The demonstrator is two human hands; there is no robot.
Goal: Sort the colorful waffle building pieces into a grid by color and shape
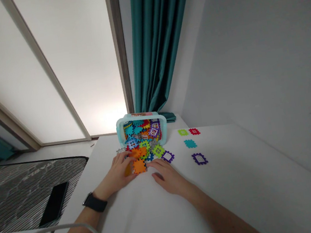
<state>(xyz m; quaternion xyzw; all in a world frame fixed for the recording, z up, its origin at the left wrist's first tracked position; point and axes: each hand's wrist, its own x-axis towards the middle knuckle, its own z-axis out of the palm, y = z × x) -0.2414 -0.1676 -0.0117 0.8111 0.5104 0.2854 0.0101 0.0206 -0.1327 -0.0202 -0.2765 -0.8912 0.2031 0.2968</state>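
A light blue plastic box [120,128] lies tipped on its side on the white table [238,182], spilling several colourful toothed building tiles [145,148]. My left hand [119,172], with a black watch on the wrist, rests by the pile with its fingers curled round an orange tile [139,166]. My right hand [167,176] lies on the table with its fingers stretched toward the same orange tile, fingertips touching or nearly touching it. A purple frame tile [168,156] lies just past my right fingers.
Loose tiles lie to the right: green [182,132], red [194,131], teal [190,143], purple frame [199,159]. A black phone [54,204] lies on a striped mat at left. A teal curtain [158,47] hangs behind the box; a white wall runs along the right.
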